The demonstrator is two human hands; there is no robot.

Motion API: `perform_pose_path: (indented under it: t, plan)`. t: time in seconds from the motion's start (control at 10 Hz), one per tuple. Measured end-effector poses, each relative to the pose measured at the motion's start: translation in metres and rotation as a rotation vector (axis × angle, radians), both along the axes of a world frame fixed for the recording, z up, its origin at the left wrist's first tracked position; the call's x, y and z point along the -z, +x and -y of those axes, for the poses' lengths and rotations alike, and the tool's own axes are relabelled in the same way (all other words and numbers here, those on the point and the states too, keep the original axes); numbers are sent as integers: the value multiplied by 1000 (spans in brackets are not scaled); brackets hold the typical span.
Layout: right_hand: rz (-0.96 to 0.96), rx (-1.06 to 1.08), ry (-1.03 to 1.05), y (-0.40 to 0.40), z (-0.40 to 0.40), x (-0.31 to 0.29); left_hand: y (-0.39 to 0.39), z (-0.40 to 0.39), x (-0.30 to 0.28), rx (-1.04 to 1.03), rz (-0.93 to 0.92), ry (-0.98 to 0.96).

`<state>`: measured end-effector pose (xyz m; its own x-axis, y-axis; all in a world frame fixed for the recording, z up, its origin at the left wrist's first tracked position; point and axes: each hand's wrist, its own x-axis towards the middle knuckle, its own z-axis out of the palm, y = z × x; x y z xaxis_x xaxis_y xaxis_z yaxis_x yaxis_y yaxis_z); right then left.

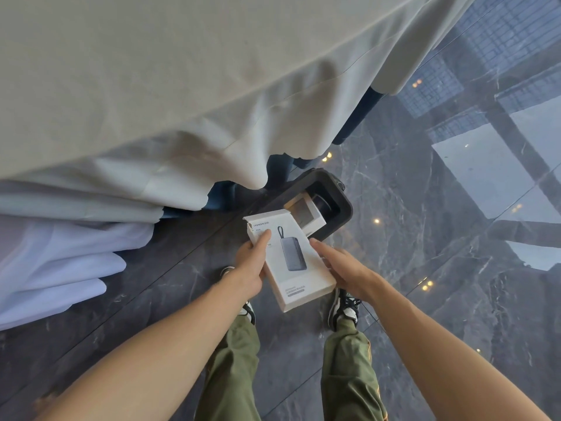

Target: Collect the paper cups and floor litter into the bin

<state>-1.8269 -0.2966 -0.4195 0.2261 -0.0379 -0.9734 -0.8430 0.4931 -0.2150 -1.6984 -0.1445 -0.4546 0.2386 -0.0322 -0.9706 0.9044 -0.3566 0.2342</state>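
Just short of the bin [346,212], the left hand [249,262] grips the white box [291,259]; the right hand [343,268] lies straight-fingered along its edge, likely steadying it for dropping in.

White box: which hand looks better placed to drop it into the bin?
Probably the left hand: it grips the white box, thumb on top, just short of the black bin. The right hand only touches its edge.

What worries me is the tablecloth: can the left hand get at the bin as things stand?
Probably yes. The bin stands open just beyond the left hand, the tablecloth hanging short of its mouth. Only the white box, which it grips and the right hand steadies, lies between.
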Motion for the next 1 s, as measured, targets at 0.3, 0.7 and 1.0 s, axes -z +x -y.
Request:
perform_pose_path:
  t: [0.3,0.7,1.0]
  plan:
    - [60,56,-238,-2,10,3,-8,6,16,59,-28,-28]
    - [-129,-169,-417,45,17,26,-16,4,-1,275,-134,-83]
    - [-105,-339,-469,47,9,3,5,8,-35,591,213,54]
